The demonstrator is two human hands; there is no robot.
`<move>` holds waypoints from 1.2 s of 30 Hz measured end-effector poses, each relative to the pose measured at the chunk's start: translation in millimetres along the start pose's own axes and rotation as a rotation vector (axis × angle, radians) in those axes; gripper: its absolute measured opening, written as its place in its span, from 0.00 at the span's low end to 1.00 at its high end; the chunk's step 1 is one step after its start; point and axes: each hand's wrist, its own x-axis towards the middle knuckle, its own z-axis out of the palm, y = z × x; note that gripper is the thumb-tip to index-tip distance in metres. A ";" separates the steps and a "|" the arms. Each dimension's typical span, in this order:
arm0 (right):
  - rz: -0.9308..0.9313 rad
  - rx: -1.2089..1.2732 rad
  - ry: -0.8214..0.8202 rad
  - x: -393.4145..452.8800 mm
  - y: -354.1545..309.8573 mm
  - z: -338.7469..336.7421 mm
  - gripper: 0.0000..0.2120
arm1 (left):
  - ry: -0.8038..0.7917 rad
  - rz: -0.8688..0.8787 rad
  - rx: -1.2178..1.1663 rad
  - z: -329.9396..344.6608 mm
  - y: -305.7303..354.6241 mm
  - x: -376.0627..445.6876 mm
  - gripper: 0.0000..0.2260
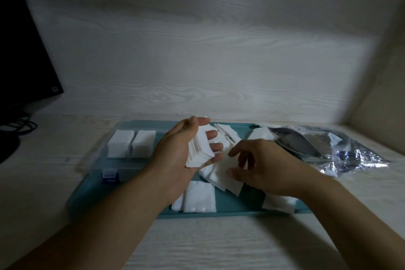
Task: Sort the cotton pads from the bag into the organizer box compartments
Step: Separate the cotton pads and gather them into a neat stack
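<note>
Curled round a stack of pads [200,147], the left hand [186,149] has its thumb on top and its fingers under the far edge, palm turned inward; that grip is clamped on the stack above the middle of the box [135,124]. At 3 o'clock from it the right hand [260,164] hangs palm down over a loose heap of pads [215,174], fingers bent and spread, thumb and forefinger apart; whether they touch the heap cannot be told through the blur.

Two neat blocks of pads [131,143] fill side-by-side compartments at 9 o'clock from the left hand. More pads [198,197] lie at 6 o'clock near the front rim, another batch [280,203] under the right wrist, and a scattered lot [228,133] at 12 o'clock by the back wall. A small blue clasp [109,176] sits at 8 o'clock.

At 3 o'clock from the box the crumpled silvery bag [341,151] lies on the pale bench [208,243]. A dark monitor [19,50] with cables [19,125] stands at 10 o'clock.
</note>
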 end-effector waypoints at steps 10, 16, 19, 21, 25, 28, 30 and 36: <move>0.101 0.142 0.116 4.8 11.0 -9.0 0.20 | 0.009 0.006 0.022 -1.5 -0.5 0.5 0.12; 0.114 0.607 0.332 3.3 10.6 -18.1 0.03 | 0.020 -0.016 0.017 1.2 -0.2 -1.2 0.13; 0.093 1.054 0.265 -0.5 0.4 -19.0 0.04 | 0.006 -0.041 0.019 1.2 0.1 -3.3 0.11; 0.091 1.209 0.155 -2.0 -6.7 -15.0 0.07 | -0.009 -0.048 0.019 3.0 -1.1 -4.4 0.12; 0.105 1.228 0.070 -0.6 -15.0 0.8 0.07 | -0.046 -0.052 -0.012 8.7 -2.6 -5.5 0.15; 0.116 1.164 0.119 0.4 -17.8 7.5 0.09 | -0.028 -0.034 -0.014 7.2 -4.5 -4.0 0.17; 0.131 1.117 0.156 0.3 -18.9 8.5 0.09 | -0.030 -0.029 0.005 6.4 -6.4 -3.6 0.23; 0.169 1.068 0.185 -0.1 -20.6 7.7 0.09 | -0.068 -0.009 0.001 5.0 -7.4 -3.6 0.21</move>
